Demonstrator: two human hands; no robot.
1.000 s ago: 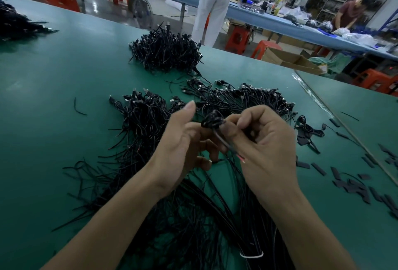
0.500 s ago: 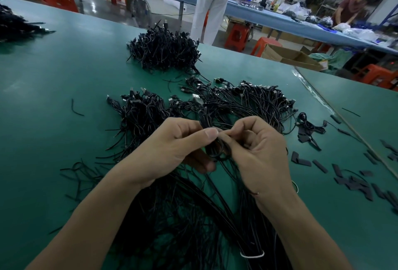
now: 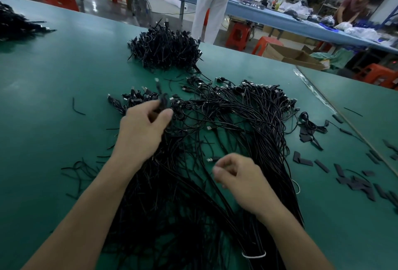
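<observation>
A large spread of loose black USB cables (image 3: 226, 123) lies on the green table (image 3: 53, 88). My left hand (image 3: 142, 127) is stretched forward over the spread and pinches a small coiled black cable (image 3: 163, 101) between thumb and fingers. My right hand (image 3: 239, 177) hovers nearer to me above the cables, its fingers loosely curled; nothing is visible in them. A silver USB plug (image 3: 212, 159) lies just left of its fingertips. Behind the spread sits a heap of coiled cables (image 3: 165, 48).
Short black strips (image 3: 355, 181) are scattered on the table to the right. A white band (image 3: 254, 255) ties the cable bundle near me. Another cable pile (image 3: 15, 24) lies far left. Two people stand at a blue bench (image 3: 269, 17) behind; red stools and a cardboard box (image 3: 288, 54) stand between.
The hands, joined on a coiled cable before, have parted. My left hand carried the coil forward and left; my right hand let go and drew back toward me.
</observation>
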